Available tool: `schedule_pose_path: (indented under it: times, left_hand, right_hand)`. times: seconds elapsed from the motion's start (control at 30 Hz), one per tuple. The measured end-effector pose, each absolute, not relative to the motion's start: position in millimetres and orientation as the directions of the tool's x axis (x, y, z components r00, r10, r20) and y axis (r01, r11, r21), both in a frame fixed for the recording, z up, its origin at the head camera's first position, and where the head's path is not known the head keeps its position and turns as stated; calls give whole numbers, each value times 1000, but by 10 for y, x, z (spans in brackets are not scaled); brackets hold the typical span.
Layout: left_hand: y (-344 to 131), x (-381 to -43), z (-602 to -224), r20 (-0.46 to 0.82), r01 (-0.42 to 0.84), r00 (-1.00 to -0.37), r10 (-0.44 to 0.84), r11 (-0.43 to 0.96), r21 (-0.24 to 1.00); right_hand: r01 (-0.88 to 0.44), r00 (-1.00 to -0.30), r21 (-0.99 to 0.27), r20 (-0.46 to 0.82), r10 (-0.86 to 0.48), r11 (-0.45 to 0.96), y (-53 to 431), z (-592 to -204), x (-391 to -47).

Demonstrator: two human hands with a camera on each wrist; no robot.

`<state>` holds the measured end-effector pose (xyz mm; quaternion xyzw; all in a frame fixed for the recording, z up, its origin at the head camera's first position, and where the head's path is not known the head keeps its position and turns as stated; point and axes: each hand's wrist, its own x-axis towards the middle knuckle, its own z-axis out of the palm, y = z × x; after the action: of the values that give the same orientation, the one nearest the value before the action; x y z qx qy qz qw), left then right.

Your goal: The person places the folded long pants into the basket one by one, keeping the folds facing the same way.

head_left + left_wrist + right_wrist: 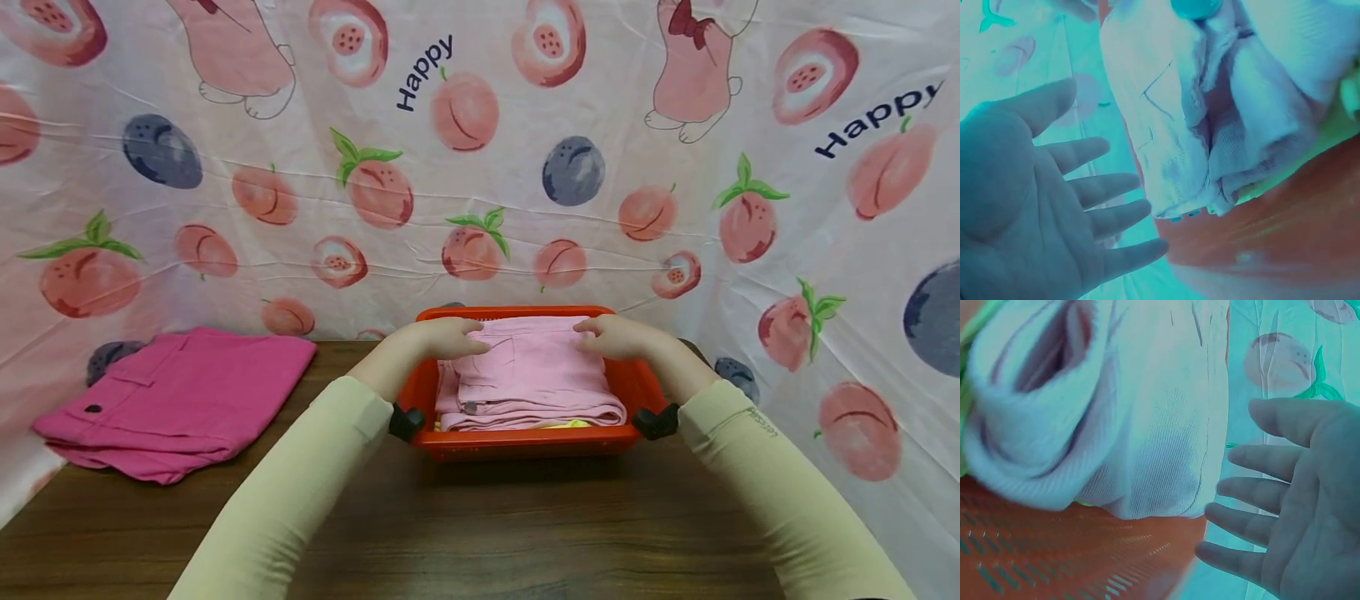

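Folded light pink pants [532, 367] lie in an orange-red plastic basket [525, 435], a waist button showing near their front left. My left hand [447, 337] is over the basket's left side, its fingers spread beside the pants. In the left wrist view the palm of that left hand [1041, 200] shows, with nothing in it. Opposite it, my right hand [611, 337] hovers at the pants' right edge. The right wrist view shows the right hand [1297, 494] with fingers extended and apart, holding nothing, the folded cloth just to its left.
Bright pink folded pants [187, 392] lie on the left of the dark wooden table [510, 533]. A bit of yellow cloth [573, 423] peeks out under the light pink pants. Behind the table hangs a fruit-printed curtain [480, 183], close behind the basket.
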<state>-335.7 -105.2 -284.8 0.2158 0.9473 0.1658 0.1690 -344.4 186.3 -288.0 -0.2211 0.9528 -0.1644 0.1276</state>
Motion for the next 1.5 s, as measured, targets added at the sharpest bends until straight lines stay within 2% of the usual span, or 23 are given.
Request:
schedule_pose_path:
  times: [0.3,0.7,0.8,0.97,1.13,1.33,1.5]
  left_hand:
    - [-1015,-3503,-2931,-288,290,-866,409,879,378]
    - [-1008,-3562,-3065,-320,233,-853,413,849,474]
    - [-1000,-3562,-3072,-339,222,-842,419,843,490]
    - [-965,-3566,-3085,-389,227,-823,414,867,443]
    - [-916,-3550,-3105,-461,132,-819,342,894,429]
    - [-860,-3527,-3116,-503,2,-818,280,876,483]
    - [-824,-3531,-3137,-509,13,-816,274,889,457]
  right_hand:
    - [-377,-856,-421,-183,-484,825,1749,-2911,-3565]
    - [-298,-831,-489,-291,-475,820,1726,-3019,-3681]
    - [-296,-822,-476,-315,-474,828,1724,-3037,-3697]
    - [-266,-814,-465,-361,-455,845,1712,-3082,-3721]
    - [-225,-817,-437,-403,-413,871,1700,-3114,-3735]
    - [-238,-803,-399,-433,-411,886,1703,-3199,-3848]
    - [-255,-790,-396,-440,-426,882,1723,-3380,-4059]
